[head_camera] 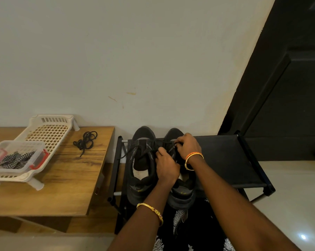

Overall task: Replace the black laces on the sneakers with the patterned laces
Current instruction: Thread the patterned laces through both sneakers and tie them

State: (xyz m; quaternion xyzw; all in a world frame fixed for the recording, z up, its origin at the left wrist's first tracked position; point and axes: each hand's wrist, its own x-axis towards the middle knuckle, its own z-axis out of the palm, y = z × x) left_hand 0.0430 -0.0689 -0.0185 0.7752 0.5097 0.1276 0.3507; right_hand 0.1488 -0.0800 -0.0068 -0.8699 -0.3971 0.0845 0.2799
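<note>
Left sneaker (pixel 141 160): stood on the black shoe rack (pixel 231 160), toe to the wall; eyelets appear emptied, tongue exposed.
Right sneaker (pixel 182 191): just beside the left one, being worked on; black lace (pixel 157 143) seen at the upper eyelets, still threaded.
Left hand (pixel 166 166): laid over the right sneaker's throat, fingers curled; lace likely pinched, though dark-on-dark detail is poorly resolved.
Right hand (pixel 188 144): placed at the far end of the lacing, fingertips pinched on the lace near the toe-side eyelets.
Removed black lace (pixel 85 140): left in a loose coil on the wooden table (pixel 62 187), well left of the rack.
Patterned laces (pixel 17 159): kept in the clear container (pixel 17 156), which is set on the white plastic basket (pixel 49 131) at the table's left; untouched.
Progress: one lace judged out, second being unthreaded.
Remaining: second lace to be pulled free, both sneakers to be relaced with the patterned pair. Roughly a quarter done.
</note>
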